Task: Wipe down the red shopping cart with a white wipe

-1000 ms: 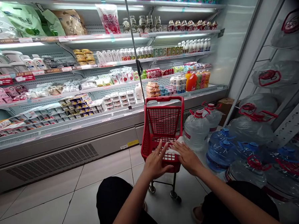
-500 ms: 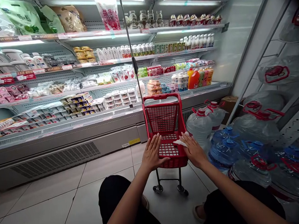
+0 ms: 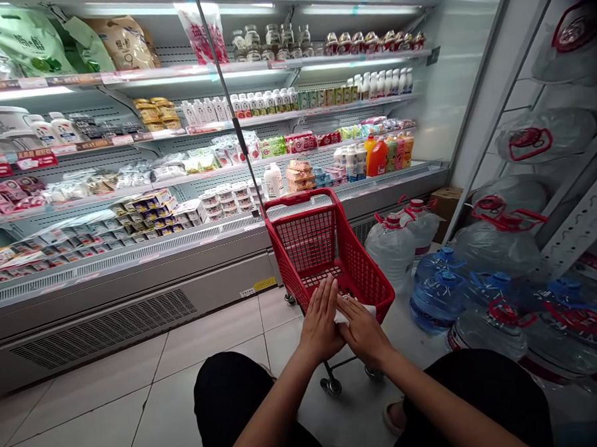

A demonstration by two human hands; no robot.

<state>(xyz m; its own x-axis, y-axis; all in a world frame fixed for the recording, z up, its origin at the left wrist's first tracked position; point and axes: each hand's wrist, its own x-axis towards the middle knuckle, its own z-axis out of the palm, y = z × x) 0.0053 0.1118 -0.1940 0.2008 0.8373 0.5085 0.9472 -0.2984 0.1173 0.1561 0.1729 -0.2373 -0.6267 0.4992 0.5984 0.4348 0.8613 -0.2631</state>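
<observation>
One red cart stands just past the fingertips. The left hand lies flat, fingers straight, gripping nothing; the right hand touches it, fingers stretched over one white cloth on the near rim. Two red-capped jugs stand right of them

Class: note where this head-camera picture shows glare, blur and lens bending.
Head view: the strip lights glare white; the rack and jugs at the right edge look smeared and bent; the cart, left hand and right hand are sharp.
</observation>
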